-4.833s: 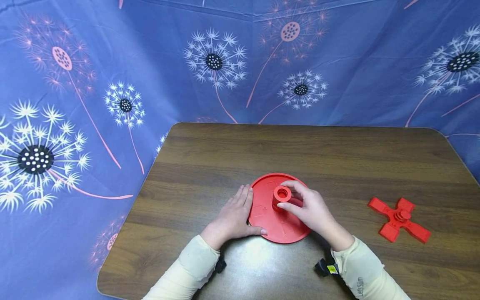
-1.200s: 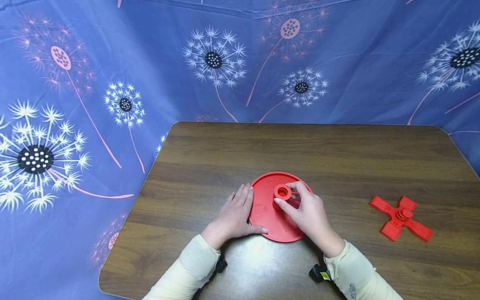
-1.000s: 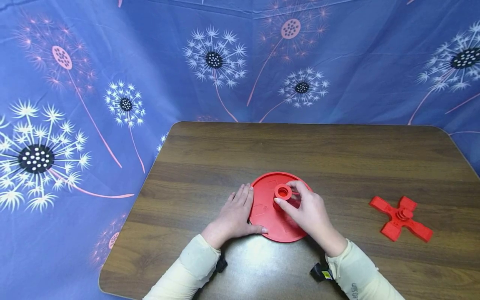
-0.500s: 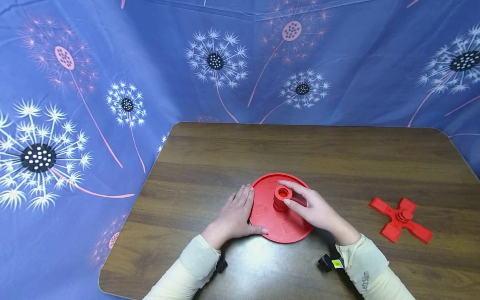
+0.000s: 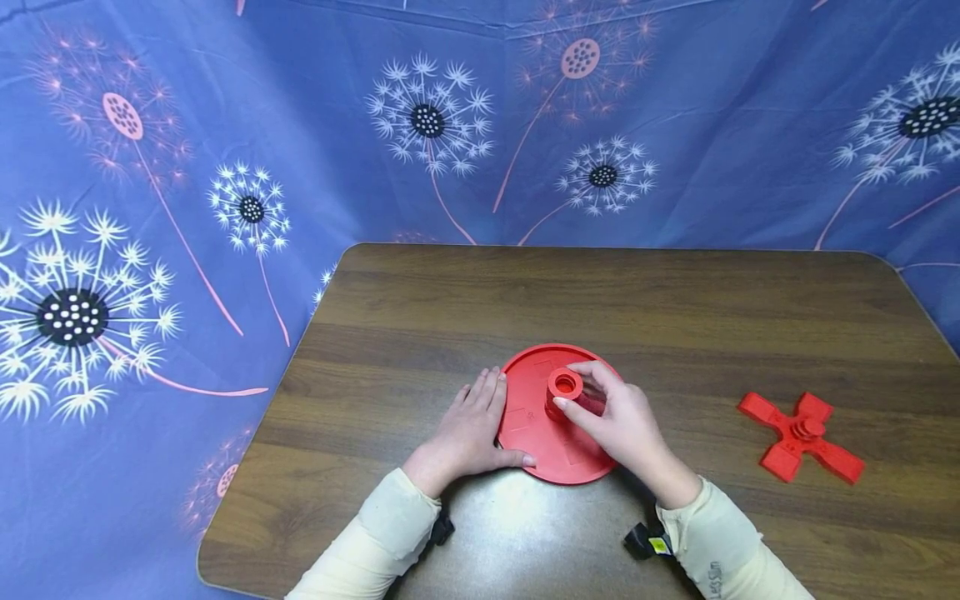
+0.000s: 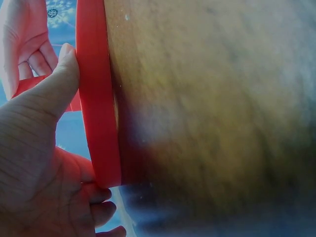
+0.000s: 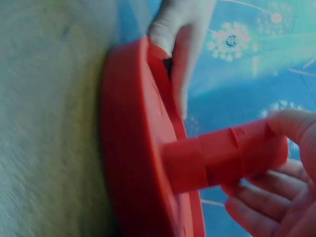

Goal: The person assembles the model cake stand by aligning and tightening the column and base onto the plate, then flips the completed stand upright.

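A red round base [image 5: 536,442] with a raised rim lies on the table in the head view. Upright from its middle rises a red hollow column [image 5: 565,386]; in the right wrist view the column [image 7: 222,157] shows stacked sections with seams between them. My right hand [image 5: 626,421] pinches the column's upper end, thumb on the near side and fingers behind. Along the base's left edge lies my left hand [image 5: 468,429], its fingers long against the side and its thumb hooked over the rim. In the left wrist view the left thumb [image 6: 61,84] presses the rim.
A red four-armed cross piece [image 5: 806,429] with a threaded stub at its centre lies on the wooden table [image 5: 420,308] at the right. Behind the table hangs a blue cloth [image 5: 315,100] with dandelion prints.
My right hand keeps turning about the column's top: half a second ago its wrist was farther right with fingertips shifted round; now it has swung back left. Left hand and base stay put.
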Action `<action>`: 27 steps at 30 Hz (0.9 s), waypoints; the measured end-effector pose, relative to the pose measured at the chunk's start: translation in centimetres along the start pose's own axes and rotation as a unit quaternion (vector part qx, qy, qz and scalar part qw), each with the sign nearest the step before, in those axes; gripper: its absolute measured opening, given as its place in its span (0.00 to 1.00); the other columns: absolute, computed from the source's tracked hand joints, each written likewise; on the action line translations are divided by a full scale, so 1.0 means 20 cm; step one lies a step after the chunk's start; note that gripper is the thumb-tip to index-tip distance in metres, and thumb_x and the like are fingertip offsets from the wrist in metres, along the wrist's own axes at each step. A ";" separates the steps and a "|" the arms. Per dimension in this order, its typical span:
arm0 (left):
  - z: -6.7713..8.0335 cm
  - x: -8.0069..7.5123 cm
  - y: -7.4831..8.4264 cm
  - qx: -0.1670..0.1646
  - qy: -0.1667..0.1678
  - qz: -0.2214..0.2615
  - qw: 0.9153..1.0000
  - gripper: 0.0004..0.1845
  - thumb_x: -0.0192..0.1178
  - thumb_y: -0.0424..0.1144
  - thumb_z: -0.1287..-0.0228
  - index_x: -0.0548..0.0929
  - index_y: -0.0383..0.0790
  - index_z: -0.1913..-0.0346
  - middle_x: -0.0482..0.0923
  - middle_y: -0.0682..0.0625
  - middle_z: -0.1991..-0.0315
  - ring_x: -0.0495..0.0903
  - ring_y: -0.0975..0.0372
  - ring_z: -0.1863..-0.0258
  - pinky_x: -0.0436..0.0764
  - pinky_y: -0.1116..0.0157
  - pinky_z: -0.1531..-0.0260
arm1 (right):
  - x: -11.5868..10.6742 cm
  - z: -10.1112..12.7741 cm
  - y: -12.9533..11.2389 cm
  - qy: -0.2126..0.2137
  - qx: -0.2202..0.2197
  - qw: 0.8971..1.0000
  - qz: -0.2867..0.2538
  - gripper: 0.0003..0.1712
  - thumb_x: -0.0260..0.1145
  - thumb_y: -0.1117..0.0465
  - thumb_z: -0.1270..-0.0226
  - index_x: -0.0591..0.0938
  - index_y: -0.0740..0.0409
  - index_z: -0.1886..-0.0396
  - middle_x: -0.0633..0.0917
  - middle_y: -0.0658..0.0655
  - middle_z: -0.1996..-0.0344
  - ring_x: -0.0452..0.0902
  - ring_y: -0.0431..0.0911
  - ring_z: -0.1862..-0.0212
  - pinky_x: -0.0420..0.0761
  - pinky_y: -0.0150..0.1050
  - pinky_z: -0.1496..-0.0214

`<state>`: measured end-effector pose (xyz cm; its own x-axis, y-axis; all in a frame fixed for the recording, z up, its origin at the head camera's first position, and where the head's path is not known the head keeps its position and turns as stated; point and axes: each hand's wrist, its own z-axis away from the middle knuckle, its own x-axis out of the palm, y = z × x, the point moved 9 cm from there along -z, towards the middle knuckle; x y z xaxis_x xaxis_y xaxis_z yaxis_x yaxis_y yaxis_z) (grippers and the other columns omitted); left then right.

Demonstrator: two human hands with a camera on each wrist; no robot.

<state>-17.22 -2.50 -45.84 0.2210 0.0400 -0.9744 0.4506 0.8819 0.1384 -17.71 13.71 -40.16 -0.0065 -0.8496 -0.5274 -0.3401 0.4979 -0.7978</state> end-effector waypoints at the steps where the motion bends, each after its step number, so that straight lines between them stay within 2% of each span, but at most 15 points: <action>1: 0.00 0.00 0.00 0.001 0.001 -0.001 1.000 0.63 0.44 0.79 0.65 0.43 0.36 0.32 0.41 0.43 0.31 0.39 0.54 0.33 0.50 0.54 0.38 | 0.00 0.01 -0.01 0.010 0.002 1.000 0.013 0.23 0.69 0.50 0.52 0.75 0.49 0.55 0.82 0.45 0.62 0.80 0.40 0.62 0.78 0.40 0.60; 5: 0.00 0.00 0.01 0.005 0.004 -0.001 1.000 0.64 0.43 0.80 0.65 0.44 0.35 0.32 0.41 0.42 0.31 0.39 0.53 0.33 0.50 0.54 0.38 | -0.02 0.03 -0.02 0.038 0.003 0.998 0.059 0.24 0.69 0.49 0.53 0.75 0.49 0.56 0.83 0.47 0.63 0.80 0.40 0.65 0.78 0.40 0.62; 8: 0.00 0.00 0.01 0.009 0.006 0.002 1.000 0.64 0.43 0.80 0.65 0.44 0.35 0.32 0.41 0.42 0.32 0.39 0.54 0.33 0.50 0.54 0.38 | -0.02 0.03 -0.01 0.047 0.006 0.996 0.069 0.24 0.70 0.49 0.54 0.75 0.49 0.56 0.83 0.46 0.63 0.80 0.40 0.66 0.79 0.39 0.63; 18: -0.01 -0.01 0.02 0.009 0.006 0.012 1.000 0.63 0.46 0.78 0.64 0.44 0.35 0.32 0.41 0.42 0.32 0.40 0.53 0.33 0.51 0.53 0.39 | -0.03 0.05 -0.01 0.070 0.033 0.995 0.070 0.23 0.68 0.46 0.53 0.75 0.46 0.56 0.83 0.47 0.64 0.79 0.38 0.62 0.78 0.41 0.63; 22: 0.00 0.00 0.01 0.005 0.005 0.013 1.000 0.63 0.46 0.78 0.64 0.44 0.35 0.32 0.41 0.43 0.31 0.40 0.53 0.33 0.51 0.53 0.39 | -0.03 0.05 -0.02 0.056 0.017 0.997 0.057 0.27 0.68 0.47 0.52 0.74 0.46 0.51 0.83 0.47 0.61 0.79 0.40 0.60 0.77 0.40 0.60; 25: 0.00 0.00 0.01 0.005 0.006 0.013 1.000 0.63 0.45 0.79 0.65 0.44 0.35 0.32 0.41 0.43 0.31 0.40 0.53 0.33 0.50 0.53 0.38 | -0.14 0.07 -0.02 0.060 -0.004 0.996 0.062 0.33 0.70 0.50 0.54 0.71 0.47 0.45 0.82 0.48 0.57 0.78 0.41 0.57 0.75 0.32 0.61; 27: 0.00 0.00 0.00 0.006 0.008 0.012 1.000 0.64 0.45 0.79 0.65 0.44 0.35 0.32 0.41 0.43 0.31 0.40 0.53 0.33 0.50 0.53 0.38 | -0.29 0.11 0.00 0.094 -0.013 0.992 0.081 0.34 0.72 0.53 0.55 0.72 0.48 0.44 0.82 0.50 0.57 0.77 0.37 0.56 0.72 0.26 0.61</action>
<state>-17.23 -2.43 -45.76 0.2180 0.0690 -0.9735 0.4556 0.8749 0.1641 -15.67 19.11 -37.74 -0.2375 -0.7778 -0.5819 -0.3451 0.6275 -0.6980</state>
